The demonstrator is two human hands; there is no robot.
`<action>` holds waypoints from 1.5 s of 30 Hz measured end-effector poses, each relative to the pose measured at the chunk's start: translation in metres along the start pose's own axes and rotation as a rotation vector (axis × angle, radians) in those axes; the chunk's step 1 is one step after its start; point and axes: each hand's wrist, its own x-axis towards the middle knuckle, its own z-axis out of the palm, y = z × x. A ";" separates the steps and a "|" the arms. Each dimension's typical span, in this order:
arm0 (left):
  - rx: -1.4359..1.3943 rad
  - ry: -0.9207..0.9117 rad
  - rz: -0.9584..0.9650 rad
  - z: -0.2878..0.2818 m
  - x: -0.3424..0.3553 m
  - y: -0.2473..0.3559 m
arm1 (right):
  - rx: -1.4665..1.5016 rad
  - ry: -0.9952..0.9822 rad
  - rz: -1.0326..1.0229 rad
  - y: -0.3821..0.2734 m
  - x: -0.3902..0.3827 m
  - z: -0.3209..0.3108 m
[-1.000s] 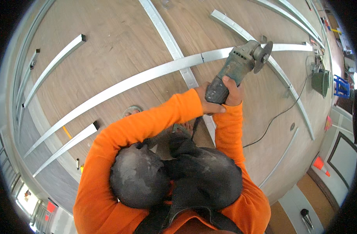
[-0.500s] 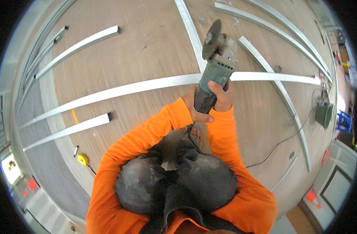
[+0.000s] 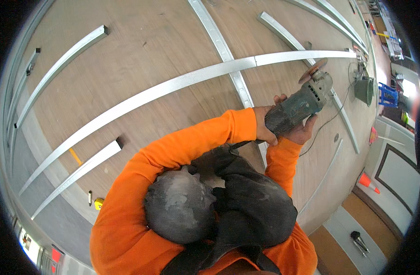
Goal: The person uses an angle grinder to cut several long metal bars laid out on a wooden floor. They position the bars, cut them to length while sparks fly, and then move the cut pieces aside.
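An angle grinder with a green and dark body is held in both my hands, its head pointing up and to the right. My left hand wraps round the dark rear end of its body. From below and the right, my right hand grips the body, some fingers hidden behind it. The worn brownish disc on its head overlaps the lower edge of a long silver metal profile; I cannot tell whether they touch. That profile lies across another metal profile, and a thin dark line crosses it.
More metal profiles lie about: a short one at left, another far left, one far right. A yellow tape measure sits at lower left. A grey cable runs to a green container. An orange cone stands right.
The grinder has swung to the right and tilted over in my two hands, away from the crossing of the profiles. My view has turned to the right with it.
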 end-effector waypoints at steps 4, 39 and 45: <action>0.025 -0.139 -0.083 0.004 -0.003 0.005 | -0.053 0.024 -0.131 -0.003 -0.016 -0.010; 0.499 -0.038 -0.488 0.005 0.018 0.017 | 0.019 0.152 -0.047 0.029 0.011 -0.083; 0.541 -0.043 -0.354 0.003 0.028 -0.015 | 0.043 0.232 0.021 0.026 0.010 -0.072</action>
